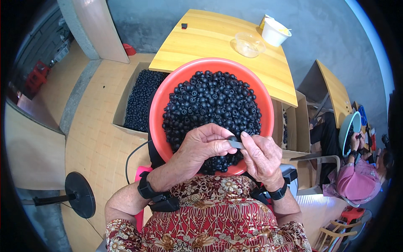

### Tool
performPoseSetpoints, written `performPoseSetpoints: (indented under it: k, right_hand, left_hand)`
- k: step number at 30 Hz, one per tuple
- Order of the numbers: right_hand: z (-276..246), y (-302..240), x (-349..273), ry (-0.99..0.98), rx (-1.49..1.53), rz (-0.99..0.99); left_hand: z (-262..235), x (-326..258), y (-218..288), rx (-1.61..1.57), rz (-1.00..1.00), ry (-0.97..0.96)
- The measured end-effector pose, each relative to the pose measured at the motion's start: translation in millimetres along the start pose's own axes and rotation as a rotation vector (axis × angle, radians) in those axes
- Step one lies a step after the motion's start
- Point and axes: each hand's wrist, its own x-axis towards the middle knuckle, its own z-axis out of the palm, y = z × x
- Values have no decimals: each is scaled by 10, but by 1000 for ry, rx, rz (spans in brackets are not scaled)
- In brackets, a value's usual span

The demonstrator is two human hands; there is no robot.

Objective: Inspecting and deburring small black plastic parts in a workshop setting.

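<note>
Crowding the upper centre you've got the yellow wooden table (189,48) with its clear bowl (250,45) and white tub (275,33); a cardboard box (127,98) hugs the left of your round red plastic basin (158,113), tan floor (94,138) spreading beyond. Over the basin's lower half, above heaped, smooth, holed black beads (212,103), your left hand (205,143) pinches one dark bead (231,137) while your right hand (262,157) grips a flat gray strip (236,144), fingers closed.
</note>
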Motion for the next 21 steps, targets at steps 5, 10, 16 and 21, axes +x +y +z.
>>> performPoseSetpoints:
  k: [5, 10, 16, 21]
  right_hand:
    - [23, 12, -3, -1, -19, 2]
    - [45, 22, -11, -6, 14, 7]
    - [65, 46, -62, -11, 45, -16]
    - [193, 272, -16, 2, 33, 94]
  left_hand:
    - [1, -2, -18, -34, 12, 0]
    - [-13, -1, -35, -50, -4, -12]
    - [-42, 11, -65, -47, 18, -59]
    - [-13, -32, -38, -8, 63, -226]
